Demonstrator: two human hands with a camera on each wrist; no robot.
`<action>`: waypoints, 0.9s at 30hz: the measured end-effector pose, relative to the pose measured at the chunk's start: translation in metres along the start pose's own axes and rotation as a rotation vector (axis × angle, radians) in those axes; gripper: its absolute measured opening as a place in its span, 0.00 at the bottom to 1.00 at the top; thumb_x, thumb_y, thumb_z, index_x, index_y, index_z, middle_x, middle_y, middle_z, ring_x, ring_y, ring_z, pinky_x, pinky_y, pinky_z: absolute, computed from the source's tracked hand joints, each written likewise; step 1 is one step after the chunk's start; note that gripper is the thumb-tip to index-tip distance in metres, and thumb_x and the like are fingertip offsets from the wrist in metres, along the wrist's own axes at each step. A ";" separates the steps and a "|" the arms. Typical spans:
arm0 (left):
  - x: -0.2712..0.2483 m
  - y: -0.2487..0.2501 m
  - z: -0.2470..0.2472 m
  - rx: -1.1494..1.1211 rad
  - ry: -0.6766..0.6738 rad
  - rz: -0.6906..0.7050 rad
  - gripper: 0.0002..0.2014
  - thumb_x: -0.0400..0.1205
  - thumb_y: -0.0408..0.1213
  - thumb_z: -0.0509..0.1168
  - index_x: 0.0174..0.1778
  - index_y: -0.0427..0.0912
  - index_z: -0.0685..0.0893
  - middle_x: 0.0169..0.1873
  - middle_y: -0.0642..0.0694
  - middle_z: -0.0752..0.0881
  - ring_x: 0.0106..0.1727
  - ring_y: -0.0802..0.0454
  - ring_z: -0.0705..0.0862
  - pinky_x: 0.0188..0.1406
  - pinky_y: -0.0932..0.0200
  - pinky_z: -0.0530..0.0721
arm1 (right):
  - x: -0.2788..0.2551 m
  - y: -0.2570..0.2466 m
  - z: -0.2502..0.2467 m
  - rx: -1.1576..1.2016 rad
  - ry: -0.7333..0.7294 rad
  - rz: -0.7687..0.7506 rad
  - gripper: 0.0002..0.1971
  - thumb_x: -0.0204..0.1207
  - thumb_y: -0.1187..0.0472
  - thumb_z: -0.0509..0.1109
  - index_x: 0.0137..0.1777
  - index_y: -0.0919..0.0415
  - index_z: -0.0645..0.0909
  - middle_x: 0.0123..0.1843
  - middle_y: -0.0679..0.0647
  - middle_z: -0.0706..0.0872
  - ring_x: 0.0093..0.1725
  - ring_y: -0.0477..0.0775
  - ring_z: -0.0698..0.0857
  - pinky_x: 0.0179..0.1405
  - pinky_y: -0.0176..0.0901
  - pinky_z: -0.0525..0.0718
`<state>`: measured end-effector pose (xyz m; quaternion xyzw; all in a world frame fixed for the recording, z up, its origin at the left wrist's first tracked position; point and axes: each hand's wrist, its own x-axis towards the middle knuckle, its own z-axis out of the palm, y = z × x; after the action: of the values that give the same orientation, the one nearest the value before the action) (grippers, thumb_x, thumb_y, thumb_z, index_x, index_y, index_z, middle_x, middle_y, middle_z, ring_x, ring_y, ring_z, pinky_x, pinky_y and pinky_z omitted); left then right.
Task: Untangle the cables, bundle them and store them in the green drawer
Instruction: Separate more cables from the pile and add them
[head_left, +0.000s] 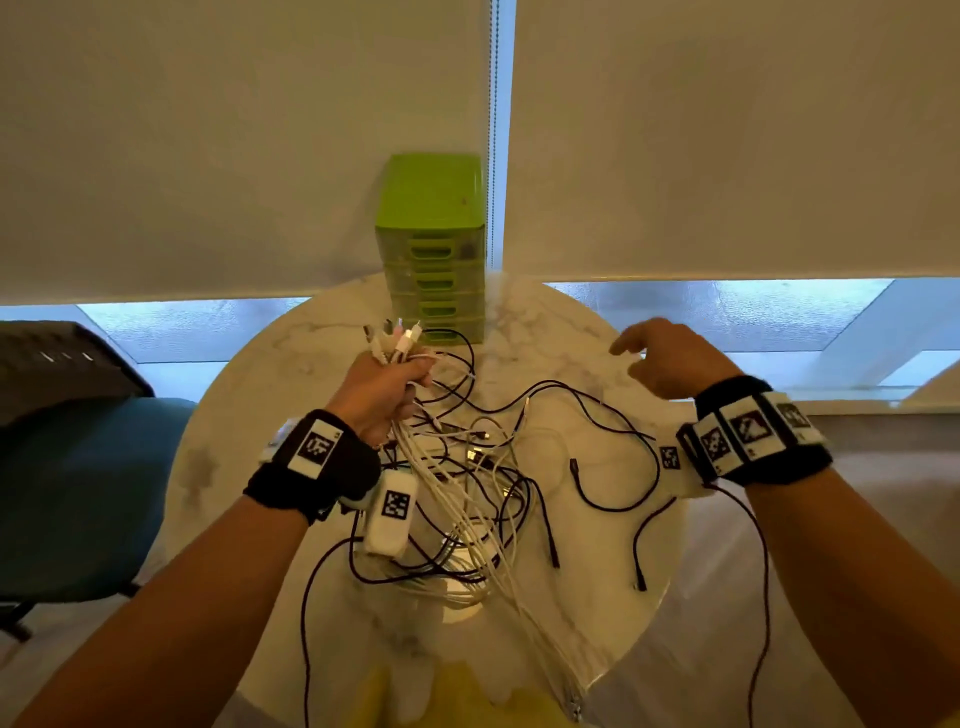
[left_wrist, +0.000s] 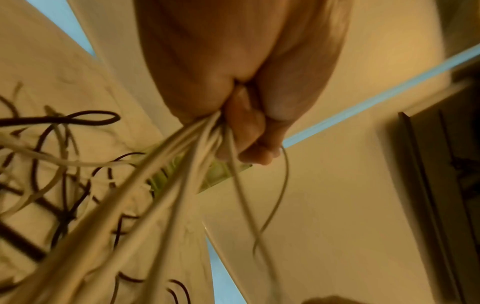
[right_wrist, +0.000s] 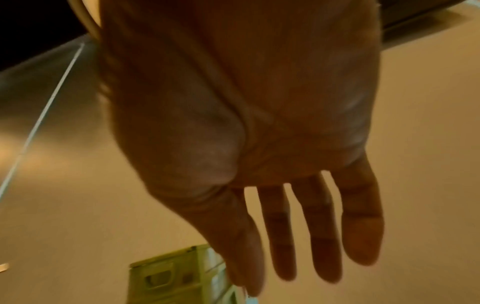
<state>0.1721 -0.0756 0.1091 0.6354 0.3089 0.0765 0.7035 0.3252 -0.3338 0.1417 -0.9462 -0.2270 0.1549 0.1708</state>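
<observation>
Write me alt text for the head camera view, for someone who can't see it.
A person's left hand grips a bunch of white cables above a tangle of black cables on a round marble table. The right hand hovers open to the right, and a green drawer unit stands at the table's far edge.

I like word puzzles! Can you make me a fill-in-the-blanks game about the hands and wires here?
1. The left hand grips a bunch of ____ cables.
2. The right hand holds ____.
3. The drawer tower is coloured ____.
4. The tower stands on a round ____.

Missing words: white; nothing; green; table
</observation>
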 end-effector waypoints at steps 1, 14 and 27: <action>-0.001 0.001 0.003 0.069 0.041 0.032 0.06 0.81 0.29 0.66 0.40 0.42 0.84 0.27 0.47 0.79 0.18 0.60 0.64 0.14 0.69 0.62 | -0.002 -0.005 0.004 -0.012 -0.017 -0.030 0.20 0.76 0.72 0.63 0.64 0.55 0.82 0.72 0.55 0.78 0.72 0.56 0.76 0.74 0.48 0.71; -0.011 0.012 0.017 -0.254 -0.070 0.008 0.12 0.80 0.25 0.60 0.42 0.44 0.85 0.38 0.47 0.83 0.17 0.59 0.59 0.12 0.67 0.56 | -0.010 -0.102 0.047 0.343 -0.040 -0.453 0.13 0.83 0.56 0.63 0.36 0.51 0.81 0.30 0.49 0.80 0.31 0.48 0.77 0.34 0.41 0.74; 0.008 0.027 0.009 -0.219 0.237 0.125 0.09 0.86 0.32 0.59 0.46 0.46 0.84 0.46 0.45 0.89 0.15 0.62 0.62 0.12 0.68 0.60 | 0.007 0.000 0.064 0.095 0.080 0.130 0.17 0.82 0.54 0.62 0.67 0.57 0.79 0.70 0.62 0.78 0.67 0.63 0.78 0.66 0.52 0.75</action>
<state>0.1910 -0.0740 0.1314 0.5595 0.3396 0.2277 0.7209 0.3076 -0.3146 0.0827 -0.9552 -0.1504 0.1382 0.2142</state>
